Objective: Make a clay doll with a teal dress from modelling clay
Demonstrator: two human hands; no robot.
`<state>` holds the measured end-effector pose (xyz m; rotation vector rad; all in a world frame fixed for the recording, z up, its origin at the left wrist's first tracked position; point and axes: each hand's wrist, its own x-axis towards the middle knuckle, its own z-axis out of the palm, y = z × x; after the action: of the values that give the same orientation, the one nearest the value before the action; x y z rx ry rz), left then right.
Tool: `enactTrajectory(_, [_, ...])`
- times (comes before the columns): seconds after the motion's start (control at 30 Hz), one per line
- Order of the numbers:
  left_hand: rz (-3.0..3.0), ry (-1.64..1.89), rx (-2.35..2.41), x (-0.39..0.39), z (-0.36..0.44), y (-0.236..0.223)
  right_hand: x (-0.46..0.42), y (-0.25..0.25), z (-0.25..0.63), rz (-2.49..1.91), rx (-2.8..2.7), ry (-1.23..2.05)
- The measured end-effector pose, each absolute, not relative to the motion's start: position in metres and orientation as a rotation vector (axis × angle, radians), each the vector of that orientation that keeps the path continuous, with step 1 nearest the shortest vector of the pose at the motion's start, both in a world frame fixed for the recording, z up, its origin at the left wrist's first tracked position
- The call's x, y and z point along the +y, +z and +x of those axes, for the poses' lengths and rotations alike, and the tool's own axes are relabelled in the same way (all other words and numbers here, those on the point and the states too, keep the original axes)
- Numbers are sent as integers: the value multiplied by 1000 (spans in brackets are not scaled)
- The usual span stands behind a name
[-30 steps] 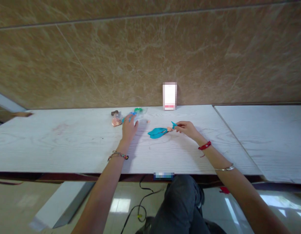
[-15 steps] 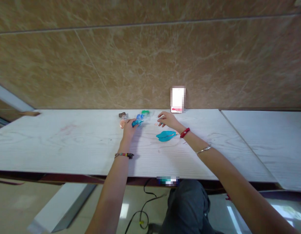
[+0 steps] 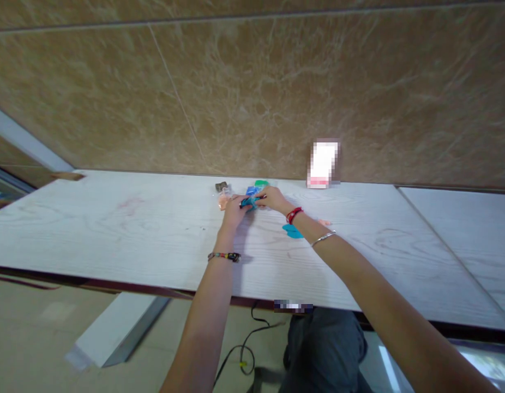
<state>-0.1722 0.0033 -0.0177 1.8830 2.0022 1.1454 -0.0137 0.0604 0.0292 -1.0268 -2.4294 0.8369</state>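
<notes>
My left hand (image 3: 233,212) is closed around one end of a small teal packet (image 3: 251,202), which looks like soft clay in clear wrap. Fingers of my right hand (image 3: 274,197) pinch the packet's other end. Just behind it lie a blue packet (image 3: 252,190) and a green packet (image 3: 261,183). Left of my left hand sit a brown packet (image 3: 221,186) and an orange packet (image 3: 223,202). A flat teal leaf-like shape (image 3: 292,231) rests partly hidden under my right forearm, with a small peach-coloured piece (image 3: 325,222) beyond it.
A long white wood-grain table (image 3: 133,234) runs along a brown marbled wall (image 3: 236,98). A blurred-out upright white object (image 3: 324,164) leans on the wall at the back right. Below the front edge, a black cable (image 3: 246,349) lies on the floor.
My right hand has moved left and closed on the teal packet, which my left hand still holds. My right forearm now covers part of the flat teal shape. The view has shifted slightly.
</notes>
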Motion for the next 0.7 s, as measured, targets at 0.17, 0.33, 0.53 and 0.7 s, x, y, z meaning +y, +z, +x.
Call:
enactTrajectory(0.17, [1851,1072,2032,0,-169,-11,64,29,-19,-1055,-2477,824])
enactTrajectory(0.33, [1858,1061,2050,1,-167,-10,72,27,-22,-1017,-2519,679])
enactTrajectory(0.53, [1839,1122,2054,5,-166,-15,70,17,-30,-1128,-2468,545])
enactTrajectory(0.7, [1875,1179,2022,8,-172,-20,74,22,-22,-1241,-2354,335])
